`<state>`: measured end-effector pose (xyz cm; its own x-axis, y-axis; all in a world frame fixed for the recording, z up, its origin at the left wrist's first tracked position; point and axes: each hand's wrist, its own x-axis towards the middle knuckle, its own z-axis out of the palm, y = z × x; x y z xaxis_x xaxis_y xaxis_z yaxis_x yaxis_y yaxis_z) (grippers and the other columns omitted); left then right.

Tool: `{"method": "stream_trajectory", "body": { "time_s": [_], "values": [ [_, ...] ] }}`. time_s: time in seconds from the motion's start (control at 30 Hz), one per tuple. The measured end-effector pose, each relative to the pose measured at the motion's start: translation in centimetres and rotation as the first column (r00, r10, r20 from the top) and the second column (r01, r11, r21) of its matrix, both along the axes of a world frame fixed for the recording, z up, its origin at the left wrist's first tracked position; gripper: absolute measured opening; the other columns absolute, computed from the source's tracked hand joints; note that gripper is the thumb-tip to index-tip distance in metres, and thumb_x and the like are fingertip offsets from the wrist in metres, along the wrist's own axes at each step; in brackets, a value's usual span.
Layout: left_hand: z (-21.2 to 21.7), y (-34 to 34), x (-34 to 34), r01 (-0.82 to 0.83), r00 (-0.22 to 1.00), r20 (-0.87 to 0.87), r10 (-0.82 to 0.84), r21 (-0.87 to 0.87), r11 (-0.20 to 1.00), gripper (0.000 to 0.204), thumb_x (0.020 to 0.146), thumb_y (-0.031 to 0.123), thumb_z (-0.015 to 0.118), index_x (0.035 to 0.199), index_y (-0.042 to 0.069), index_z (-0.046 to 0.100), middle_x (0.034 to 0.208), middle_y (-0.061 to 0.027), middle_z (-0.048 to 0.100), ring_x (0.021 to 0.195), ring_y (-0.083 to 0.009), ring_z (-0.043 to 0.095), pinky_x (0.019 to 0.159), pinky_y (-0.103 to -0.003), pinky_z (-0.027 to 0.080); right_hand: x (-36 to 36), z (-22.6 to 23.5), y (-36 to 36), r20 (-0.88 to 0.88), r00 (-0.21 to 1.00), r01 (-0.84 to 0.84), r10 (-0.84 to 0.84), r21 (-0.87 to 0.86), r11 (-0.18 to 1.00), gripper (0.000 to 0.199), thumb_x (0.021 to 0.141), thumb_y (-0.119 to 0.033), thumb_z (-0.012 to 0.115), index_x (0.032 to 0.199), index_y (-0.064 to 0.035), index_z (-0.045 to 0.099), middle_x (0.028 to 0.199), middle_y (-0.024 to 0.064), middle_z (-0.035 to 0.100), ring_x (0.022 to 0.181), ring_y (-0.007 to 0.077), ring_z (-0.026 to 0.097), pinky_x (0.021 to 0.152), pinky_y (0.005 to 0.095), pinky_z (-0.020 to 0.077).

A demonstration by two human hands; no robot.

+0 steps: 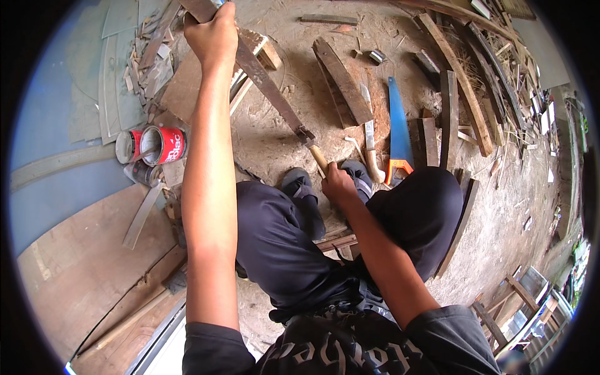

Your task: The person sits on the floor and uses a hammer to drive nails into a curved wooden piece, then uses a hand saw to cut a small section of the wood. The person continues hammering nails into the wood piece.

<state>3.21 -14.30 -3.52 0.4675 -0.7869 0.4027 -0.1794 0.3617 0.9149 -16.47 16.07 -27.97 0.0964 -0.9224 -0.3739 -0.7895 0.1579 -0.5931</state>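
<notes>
My left hand (212, 36), arm stretched forward at the upper left, is closed around the far end of a long brown wooden strip (265, 81). The strip slants down toward my feet. My right hand (339, 185), between my knees, grips the pale wooden handle (319, 157) of a tool. Its small dark metal end (304, 134) meets the strip's near end; I cannot make out the tool's exact kind. Right of the strip lie a thick wooden block (344, 81), a long knife (370, 137) with a wooden handle, and a blue handsaw (400, 122) with an orange handle.
Beside my left arm stand red paint cans (169, 145). Boards (459, 81) and scraps lie at the right, with more scraps (150, 56) at the upper left. A small wooden stool-like piece (265, 53) is behind the strip. My feet (297, 181) rest close to the tools.
</notes>
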Motion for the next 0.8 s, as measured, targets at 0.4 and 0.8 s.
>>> {"method": "stream_trajectory", "body": {
  "time_s": [0.4, 0.8],
  "values": [
    [-0.3, 1.5, 1.3, 0.064, 0.997, -0.032, -0.064, -0.012, 0.998, 0.006, 0.08, 0.006, 0.062, 0.076, 0.005, 0.057, 0.061, -0.0025, 0.057, 0.05, -0.014, 0.054, 0.049, -0.029, 0.042, 0.0, -1.2, 0.5, -0.013, 1.0, 0.019, -0.019, 0.025, 0.999, 0.033, 0.085, -0.017, 0.059, 0.111, -0.0001, 0.047, 0.08, 0.028, 0.066, 0.076, 0.0489, 0.067, 0.069, 0.058, 0.0546],
    [0.4, 2.8, 1.3, 0.138, 0.988, -0.053, -0.143, -0.095, 0.986, 0.009, 0.081, -0.002, 0.063, 0.086, -0.005, 0.058, 0.072, -0.0112, 0.06, 0.058, -0.021, 0.061, 0.059, -0.036, 0.054, 1.0, -0.8, 1.1, 0.115, 0.987, 0.086, -0.108, 0.182, 0.979, 0.034, 0.087, -0.02, 0.057, 0.112, 0.0005, 0.047, 0.092, 0.0321, 0.067, 0.09, 0.0508, 0.066, 0.083, 0.0579, 0.0524]
  ]
}}
